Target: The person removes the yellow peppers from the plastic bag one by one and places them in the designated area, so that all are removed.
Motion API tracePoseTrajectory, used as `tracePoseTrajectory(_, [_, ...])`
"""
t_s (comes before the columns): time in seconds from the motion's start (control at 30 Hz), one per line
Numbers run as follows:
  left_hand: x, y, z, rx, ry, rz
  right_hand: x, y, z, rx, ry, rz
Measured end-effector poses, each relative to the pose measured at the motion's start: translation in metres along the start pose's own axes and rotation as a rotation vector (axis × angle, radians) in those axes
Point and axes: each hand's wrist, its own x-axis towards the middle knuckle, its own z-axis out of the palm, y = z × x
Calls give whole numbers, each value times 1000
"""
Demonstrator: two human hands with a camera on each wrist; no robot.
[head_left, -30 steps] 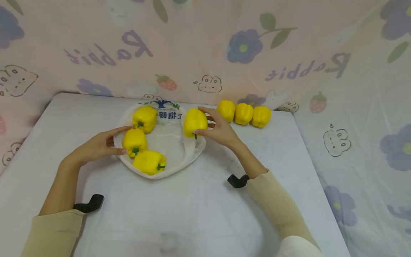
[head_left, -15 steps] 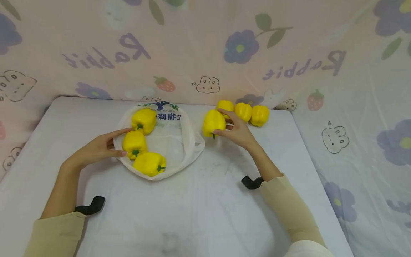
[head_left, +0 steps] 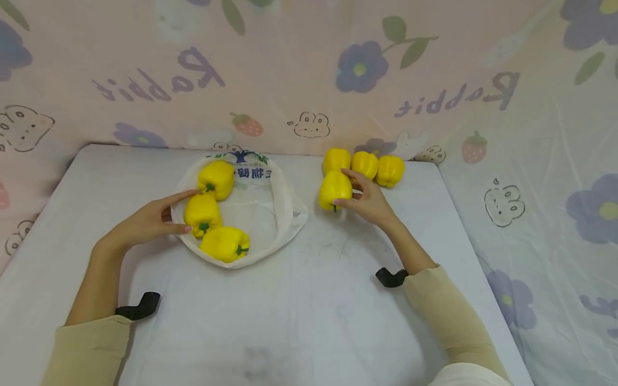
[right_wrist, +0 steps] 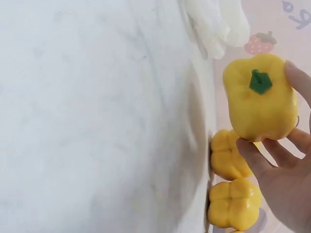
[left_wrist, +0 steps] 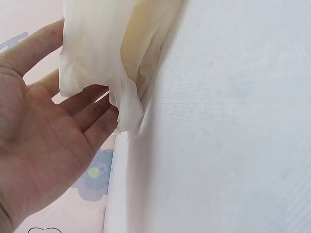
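Observation:
My right hand (head_left: 369, 201) holds a yellow bell pepper (head_left: 335, 188) between thumb and fingers, to the right of the white bag. In the right wrist view the green stem of this bell pepper (right_wrist: 260, 97) faces the camera. At the left side of the white bag (head_left: 270, 252), my left hand (head_left: 149, 217) has thumb and fingers spread round the bag's side. The left wrist view shows its fingers partly hidden behind the thin bag (left_wrist: 92, 43). Inside the open-mouthed bag, yellow bell peppers (head_left: 224, 244) lie along the left wall.
Three more yellow bell peppers (head_left: 364, 164) stand in a row at the table's back edge, the leftmost partly covered by the held one. A patterned cloth (head_left: 270, 69) rises behind the white table (head_left: 289, 327). Black wrist mounts (head_left: 145, 305) stick out from both sleeves.
My right hand has carried the bell pepper rightward, from over the bag's right rim to in front of the row. The left hand stays at the bag.

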Motion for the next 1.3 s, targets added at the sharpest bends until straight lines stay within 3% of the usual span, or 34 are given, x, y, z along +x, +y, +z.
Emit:
tracePoseTrajectory(0.4, [-1,-1,0,-32,-11,-7,1,12,-2,-65,-22,73])
tracePoseTrajectory(0.6, [-1,-1,0,-23,-7,-16,-1,-2,-2,-66,-44,130])
tracePoseTrajectory(0.8, [0,0,1,-26,-21,-27,0,23,-3,-80,-8,79])
tracePoseTrajectory(1.17, [0,-2,2,-11,-13,-26,-3,23,-6,-105,41,14])
tracePoseTrajectory(1.3, [0,-2,1,-17,-16,-27,-2,23,-6,-58,56,-19])
